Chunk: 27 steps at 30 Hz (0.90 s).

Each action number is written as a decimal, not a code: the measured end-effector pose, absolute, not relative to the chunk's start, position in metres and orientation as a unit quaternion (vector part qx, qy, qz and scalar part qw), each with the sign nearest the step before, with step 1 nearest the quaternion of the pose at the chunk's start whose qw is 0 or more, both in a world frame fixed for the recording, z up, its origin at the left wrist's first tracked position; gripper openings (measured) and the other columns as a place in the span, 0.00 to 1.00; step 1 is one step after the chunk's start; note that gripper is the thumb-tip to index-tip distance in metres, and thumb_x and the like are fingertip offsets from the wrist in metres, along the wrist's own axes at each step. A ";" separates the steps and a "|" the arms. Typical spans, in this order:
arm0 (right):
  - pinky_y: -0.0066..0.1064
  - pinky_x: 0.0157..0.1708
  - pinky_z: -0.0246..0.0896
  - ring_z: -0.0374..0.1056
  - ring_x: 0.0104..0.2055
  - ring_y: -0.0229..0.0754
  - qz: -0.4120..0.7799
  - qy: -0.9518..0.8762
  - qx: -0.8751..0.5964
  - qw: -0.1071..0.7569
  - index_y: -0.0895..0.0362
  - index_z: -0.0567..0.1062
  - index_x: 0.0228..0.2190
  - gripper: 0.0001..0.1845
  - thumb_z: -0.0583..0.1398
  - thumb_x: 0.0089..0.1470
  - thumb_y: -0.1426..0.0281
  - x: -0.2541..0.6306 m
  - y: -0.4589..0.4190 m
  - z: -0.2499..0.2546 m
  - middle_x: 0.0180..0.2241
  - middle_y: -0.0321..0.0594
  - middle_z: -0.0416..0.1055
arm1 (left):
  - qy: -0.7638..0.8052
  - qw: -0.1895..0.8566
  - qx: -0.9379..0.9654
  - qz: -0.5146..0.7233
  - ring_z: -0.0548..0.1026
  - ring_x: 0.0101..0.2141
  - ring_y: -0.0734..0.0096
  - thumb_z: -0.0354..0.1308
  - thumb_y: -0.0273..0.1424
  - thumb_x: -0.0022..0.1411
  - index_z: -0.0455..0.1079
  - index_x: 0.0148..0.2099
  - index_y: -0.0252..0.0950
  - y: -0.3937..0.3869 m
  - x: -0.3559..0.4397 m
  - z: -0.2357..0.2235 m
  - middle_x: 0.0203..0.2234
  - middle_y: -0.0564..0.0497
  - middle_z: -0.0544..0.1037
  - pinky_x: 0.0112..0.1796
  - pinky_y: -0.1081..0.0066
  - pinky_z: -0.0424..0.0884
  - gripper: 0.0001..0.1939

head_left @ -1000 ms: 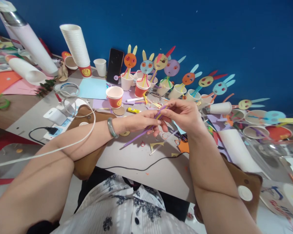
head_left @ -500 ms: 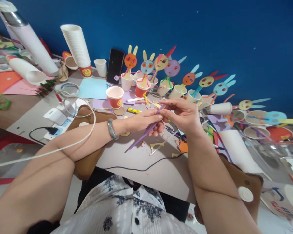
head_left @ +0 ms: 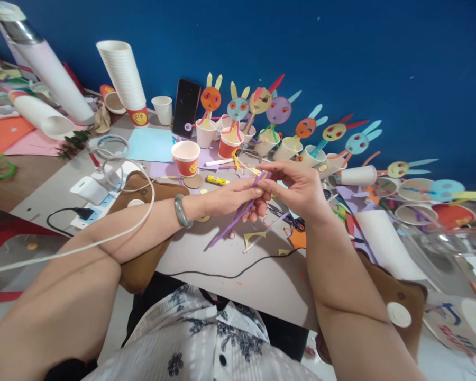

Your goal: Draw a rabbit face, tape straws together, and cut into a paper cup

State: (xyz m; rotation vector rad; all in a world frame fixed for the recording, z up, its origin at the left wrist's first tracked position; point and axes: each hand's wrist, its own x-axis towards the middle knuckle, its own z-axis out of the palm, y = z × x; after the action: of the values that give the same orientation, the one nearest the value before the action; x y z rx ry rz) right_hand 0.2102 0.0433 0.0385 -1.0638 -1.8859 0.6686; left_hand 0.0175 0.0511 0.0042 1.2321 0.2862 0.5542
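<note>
My left hand (head_left: 232, 197) and my right hand (head_left: 297, 188) meet over the grey table (head_left: 222, 264), both pinching a thin purple paper strip (head_left: 230, 226) that slants down to the left. A yellow strip shows beside the purple one near my fingertips. A green bangle (head_left: 179, 210) sits on my left wrist. Small paper scraps (head_left: 254, 236) lie on the table just below my hands.
A row of paper bunny faces in cups (head_left: 238, 124) lines the blue wall. A red cup (head_left: 186, 157), a yellow glue stick (head_left: 217, 180), a black phone (head_left: 186, 107), a stack of white cups (head_left: 122, 76), a charger (head_left: 89, 190) and a black cable (head_left: 238, 272) lie around.
The purple strip's lower end has shifted slightly right and tilted steeper between my fingers. My hands stay almost in place.
</note>
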 end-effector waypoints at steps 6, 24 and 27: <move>0.35 0.34 0.71 0.73 0.33 0.41 0.305 -0.719 -0.425 0.457 0.51 0.85 0.38 0.20 0.73 0.49 0.52 0.208 0.046 0.034 0.33 0.39 0.79 | 0.115 0.777 0.562 0.259 0.77 0.25 0.76 0.53 0.37 0.74 0.65 0.41 0.35 0.050 0.017 0.007 0.28 0.51 0.78 0.26 0.74 0.72 0.11; 0.33 0.33 0.69 0.71 0.31 0.39 0.220 -0.765 -0.417 0.438 0.52 0.84 0.40 0.14 0.70 0.55 0.58 0.206 0.039 0.043 0.33 0.39 0.78 | 0.101 0.745 0.592 0.291 0.76 0.25 0.79 0.59 0.52 0.68 0.71 0.39 0.31 0.050 0.015 0.004 0.32 0.47 0.80 0.26 0.75 0.70 0.26; 0.31 0.28 0.67 0.70 0.28 0.37 0.278 -0.729 -0.422 0.463 0.54 0.83 0.36 0.16 0.72 0.51 0.56 0.202 0.038 0.041 0.31 0.38 0.76 | 0.090 0.737 0.603 0.293 0.75 0.25 0.79 0.59 0.53 0.68 0.71 0.39 0.32 0.052 0.016 0.004 0.32 0.47 0.80 0.25 0.75 0.70 0.26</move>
State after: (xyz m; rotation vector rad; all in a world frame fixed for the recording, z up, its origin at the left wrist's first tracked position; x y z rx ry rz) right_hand 0.2018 0.0377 0.0407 -1.0367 -1.7914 0.6842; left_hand 0.0155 0.0516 0.0043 1.3234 0.1973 0.6434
